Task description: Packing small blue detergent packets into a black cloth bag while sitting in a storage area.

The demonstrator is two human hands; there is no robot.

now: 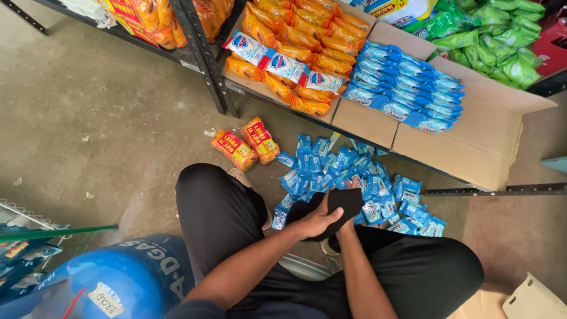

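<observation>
A black plastic bag (345,202) is held over a heap of small blue packets (331,168) on the concrete floor in front of my knees. My left hand (319,221) lies on top of the bag and grips its near edge. My right hand (346,228) reaches under the bag from the near side, so mostly its wrist shows and the fingers are hidden by the black plastic. Two orange packs (245,143) lie on the floor just left of the blue heap.
A low black metal shelf (207,65) holds cardboard trays of orange packs (307,29), blue packs (407,88) and green packs (496,41). A blue gas cylinder (124,277) stands at the near left by a wire rack (23,215). My legs in black trousers (218,218) flank the heap.
</observation>
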